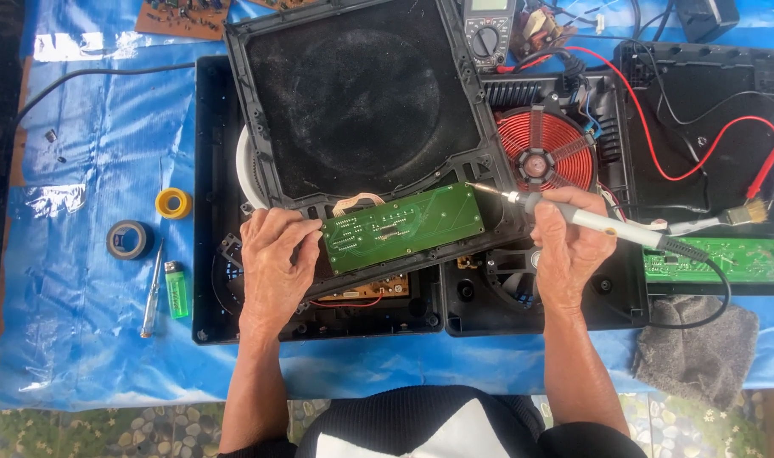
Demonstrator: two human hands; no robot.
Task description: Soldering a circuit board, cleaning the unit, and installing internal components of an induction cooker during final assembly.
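A green circuit board lies tilted across the lower rim of a black cooktop lid. My left hand pinches the board's left end between thumb and fingers. My right hand grips a white-handled soldering iron; its metal tip points left and sits just off the board's upper right corner. Under the lid lies an open black cooker housing, and a second open housing to the right shows a copper-red coil.
A multimeter with red and black leads sits at the back. Another green board and a small brush lie at right, a grey cloth below. Tape rolls, a screwdriver and a green lighter lie at left on blue plastic sheet.
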